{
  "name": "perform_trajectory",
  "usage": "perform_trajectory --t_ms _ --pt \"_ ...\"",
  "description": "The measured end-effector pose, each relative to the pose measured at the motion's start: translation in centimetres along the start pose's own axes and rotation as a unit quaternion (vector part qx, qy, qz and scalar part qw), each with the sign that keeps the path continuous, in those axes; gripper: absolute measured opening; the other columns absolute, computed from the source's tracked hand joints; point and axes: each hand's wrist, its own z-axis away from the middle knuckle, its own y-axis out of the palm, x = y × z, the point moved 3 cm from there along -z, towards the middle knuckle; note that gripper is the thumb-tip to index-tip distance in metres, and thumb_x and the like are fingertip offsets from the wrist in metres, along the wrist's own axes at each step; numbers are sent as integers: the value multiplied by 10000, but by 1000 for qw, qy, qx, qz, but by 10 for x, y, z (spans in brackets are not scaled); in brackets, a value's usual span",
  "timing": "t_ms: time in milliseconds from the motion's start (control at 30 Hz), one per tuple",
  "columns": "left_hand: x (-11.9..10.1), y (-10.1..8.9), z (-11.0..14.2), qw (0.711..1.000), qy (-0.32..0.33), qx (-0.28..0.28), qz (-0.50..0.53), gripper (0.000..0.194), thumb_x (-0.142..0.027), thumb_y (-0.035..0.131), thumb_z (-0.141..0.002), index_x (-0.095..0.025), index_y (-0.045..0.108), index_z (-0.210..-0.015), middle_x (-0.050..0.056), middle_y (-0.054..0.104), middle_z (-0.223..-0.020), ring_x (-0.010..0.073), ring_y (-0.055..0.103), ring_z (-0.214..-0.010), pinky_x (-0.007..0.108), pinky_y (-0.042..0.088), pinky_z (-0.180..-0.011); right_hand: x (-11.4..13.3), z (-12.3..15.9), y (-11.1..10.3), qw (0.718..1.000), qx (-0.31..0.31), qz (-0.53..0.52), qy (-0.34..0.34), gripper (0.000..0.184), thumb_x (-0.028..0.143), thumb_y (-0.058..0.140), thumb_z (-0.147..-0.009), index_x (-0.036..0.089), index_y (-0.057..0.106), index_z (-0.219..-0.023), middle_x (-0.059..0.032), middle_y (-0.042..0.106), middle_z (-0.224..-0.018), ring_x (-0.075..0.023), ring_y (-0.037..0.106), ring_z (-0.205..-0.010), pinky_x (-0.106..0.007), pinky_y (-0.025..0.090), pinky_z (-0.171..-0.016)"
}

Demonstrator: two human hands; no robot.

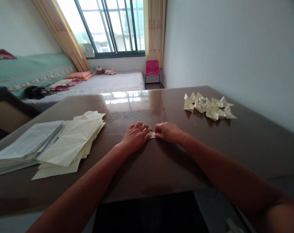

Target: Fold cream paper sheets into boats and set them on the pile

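A small folded piece of cream paper point(151, 134) lies on the glossy brown table point(161, 161), mostly hidden between my two hands. My left hand point(134, 137) lies palm down over its left part with fingers pressed on it. My right hand point(169, 132) is curled, fingertips pinching the paper's right edge against the table.
A stack of creased cream sheets point(71, 142) and a pile of printed pages point(26, 145) lie at the left. Several finished folded paper pieces point(208, 106) sit at the far right near the wall. Beyond the table are a bed point(100, 84) and a pink chair point(152, 68).
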Motion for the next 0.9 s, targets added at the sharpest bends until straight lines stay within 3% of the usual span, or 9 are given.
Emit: perform_trajectory --t_ms 100,200,433,633,900 --pt "4 0 -1 1000 -4 -26 16 291 -410 519 -881 -260 606 -1116 69 549 -1202 283 374 -1233 457 301 -1013 -1 -1 2 1000 -4 -8 -4 182 388 598 -815 250 662 -915 -21 714 -937 -170 636 -803 -231 362 -597" --pt "7 1 -2 999 -19 -29 41 297 -430 544 -860 -238 591 -1081 87 513 -1244 287 378 -1236 456 315 -995 -1 -1 2 1000 -10 -14 -6 175 384 607 -809 249 668 -902 -20 714 -924 -172 636 -796 -236 359 -595" --pt "7 -2 -1 995 -16 -34 88 297 -446 547 -850 -202 516 -1015 52 613 -970 239 546 -972 418 370 -949 1 -1 -1 999 -22 -38 -2 145 353 646 -780 265 695 -885 -7 720 -903 -176 641 -795 -246 381 -616" --pt "4 -3 3 993 7 -46 108 227 -383 506 -879 -214 494 -1030 32 612 -978 212 575 -928 384 386 -954 2 -1 -5 997 -47 -51 16 139 381 647 -784 277 703 -858 12 730 -887 -175 650 -809 -248 402 -636" --pt "7 -2 6 984 -52 -51 160 169 -311 536 -856 -238 508 -1006 13 608 -984 198 591 -875 322 457 -796 7 1 -4 999 -50 -12 9 159 375 610 -803 315 734 -881 -6 739 -897 -200 659 -806 -260 417 -654"
